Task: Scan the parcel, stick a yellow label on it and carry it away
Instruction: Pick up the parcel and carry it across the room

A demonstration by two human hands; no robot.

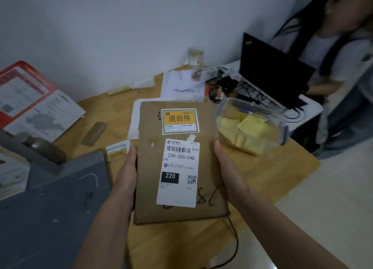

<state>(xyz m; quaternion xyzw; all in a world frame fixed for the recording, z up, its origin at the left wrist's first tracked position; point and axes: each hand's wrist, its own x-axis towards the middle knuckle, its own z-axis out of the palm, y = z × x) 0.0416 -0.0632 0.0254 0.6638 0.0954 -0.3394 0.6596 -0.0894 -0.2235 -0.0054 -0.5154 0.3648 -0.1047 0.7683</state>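
**A:** Flat brown cardboard parcel (179,163) was up off the wooden desk (282,180), held over its near edge, yellow return label (180,120) already stuck at the far end above the white shipping label (178,173). So I'd guess only the carrying was left.

**B:** How were the hands on it?

**A:** One per long side. Left hand (128,172) flat against the left edge, right hand (228,167) on the right edge with the thumb lying along the top face. Both clamping the parcel between them, fingers underneath so I couldn't see those.

**B:** Which way did it point?

**A:** Long axis ran straight away from the person, short near end toward the body. Neither hand was nearer, pretty symmetric grip.

**B:** Anything in the way?

**A:** Clear plastic tub of yellow slips (250,125) sat just beside the far right corner of the parcel, near the right hand's thumb. Pulling the parcel straight back toward the body looked like the safe exit to me.
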